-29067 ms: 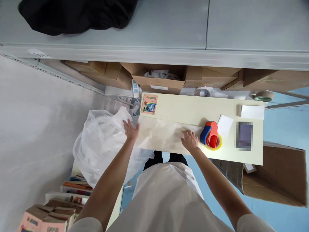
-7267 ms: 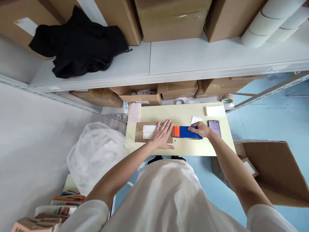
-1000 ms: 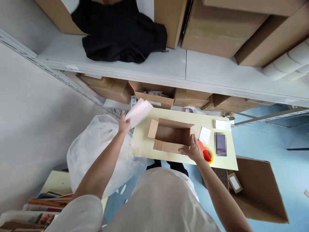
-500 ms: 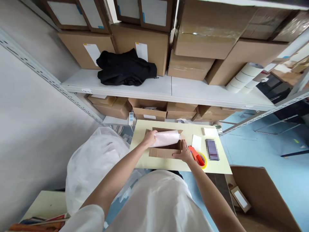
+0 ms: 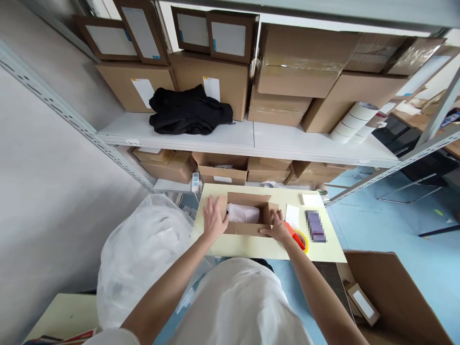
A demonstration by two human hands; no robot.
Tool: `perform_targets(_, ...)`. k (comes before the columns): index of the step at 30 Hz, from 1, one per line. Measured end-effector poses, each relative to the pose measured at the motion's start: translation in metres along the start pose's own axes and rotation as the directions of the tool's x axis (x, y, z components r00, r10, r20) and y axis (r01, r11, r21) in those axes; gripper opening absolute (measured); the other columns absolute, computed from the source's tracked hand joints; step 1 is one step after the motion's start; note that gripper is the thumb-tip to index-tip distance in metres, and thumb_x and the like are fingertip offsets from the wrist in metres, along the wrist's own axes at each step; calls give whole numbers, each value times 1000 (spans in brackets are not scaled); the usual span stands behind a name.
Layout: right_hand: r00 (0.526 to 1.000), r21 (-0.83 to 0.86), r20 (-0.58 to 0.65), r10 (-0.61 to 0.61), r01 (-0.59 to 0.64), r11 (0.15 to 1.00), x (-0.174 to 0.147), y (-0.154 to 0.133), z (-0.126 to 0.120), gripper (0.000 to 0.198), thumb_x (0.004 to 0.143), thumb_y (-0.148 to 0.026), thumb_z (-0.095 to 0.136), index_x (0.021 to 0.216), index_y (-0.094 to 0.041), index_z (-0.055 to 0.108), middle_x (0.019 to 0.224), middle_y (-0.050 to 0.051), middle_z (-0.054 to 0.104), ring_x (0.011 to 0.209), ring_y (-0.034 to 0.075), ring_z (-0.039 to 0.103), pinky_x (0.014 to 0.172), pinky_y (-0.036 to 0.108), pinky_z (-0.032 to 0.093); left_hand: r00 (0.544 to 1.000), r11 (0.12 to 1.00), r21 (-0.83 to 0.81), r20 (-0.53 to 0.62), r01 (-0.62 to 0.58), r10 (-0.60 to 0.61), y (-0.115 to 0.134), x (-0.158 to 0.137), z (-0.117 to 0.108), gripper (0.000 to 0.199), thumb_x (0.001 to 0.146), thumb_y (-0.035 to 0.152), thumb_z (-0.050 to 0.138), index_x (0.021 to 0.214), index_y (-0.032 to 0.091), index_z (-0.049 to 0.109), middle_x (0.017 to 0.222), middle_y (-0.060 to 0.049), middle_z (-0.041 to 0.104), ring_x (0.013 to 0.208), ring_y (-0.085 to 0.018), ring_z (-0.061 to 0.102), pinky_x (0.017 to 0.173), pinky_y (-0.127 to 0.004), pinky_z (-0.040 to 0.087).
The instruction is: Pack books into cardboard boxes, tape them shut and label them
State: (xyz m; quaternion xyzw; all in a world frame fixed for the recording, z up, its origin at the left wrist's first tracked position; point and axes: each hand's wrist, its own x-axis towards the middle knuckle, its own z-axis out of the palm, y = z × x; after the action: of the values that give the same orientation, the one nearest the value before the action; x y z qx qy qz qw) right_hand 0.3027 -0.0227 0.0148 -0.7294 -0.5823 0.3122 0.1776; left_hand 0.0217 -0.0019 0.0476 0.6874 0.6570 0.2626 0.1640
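Note:
A small cardboard box [image 5: 244, 229] stands on the pale table with its flaps up. Inside it, toward the left, lies a white-wrapped package [image 5: 243, 212]. My left hand [image 5: 214, 218] is at the box's left flap, fingers spread and holding nothing. At the opposite end, my right hand [image 5: 277, 227] grips the box's right side, thumb along the front and fingers at the flap. Just right of that hand are a red tape dispenser [image 5: 295, 235] and a yellow-rimmed tape roll [image 5: 305, 240].
On the table [image 5: 230, 244] are white cards [image 5: 292, 215] and a blurred purple item [image 5: 316, 226]. A large white plastic bag [image 5: 140, 254] bulges at left. Behind stands a shelf [image 5: 215, 143] with boxes and a black garment [image 5: 190, 111]. A big open carton [image 5: 395, 287] sits lower right.
The white-wrapped package has gone down into the box, and my left hand has let go of it and moved left to the flap. My right hand stays at the box's right end.

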Motion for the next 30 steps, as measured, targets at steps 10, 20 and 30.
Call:
perform_targets(10,987,273,-28,-155,157,949,-7,-17,-13,59,85,-44,47,137,-15,45,133,15,55,116,24,58,98,40,48,970,894,-441,241,83,29,-24,-24,14,69,79,43,62,139,15,40,142,-19,47,131,-27,47,104,-39,43)
perform_targets(20,816,-35,258,-518,543,839,-17,6,-13,58,78,-31,58,135,-19,52,148,10,42,137,27,39,113,46,32,841,912,-201,355,-358,409,-48,1,12,30,77,28,67,106,19,69,129,-13,61,130,-29,48,107,-48,41)
perform_targets(30,981,30,-66,-185,187,982,28,-8,-5,39,78,-23,53,116,-18,61,105,9,69,85,20,67,81,38,55,979,944,-313,201,107,-45,-41,17,31,37,78,17,63,114,17,57,105,-11,69,103,-23,66,82,-35,55)
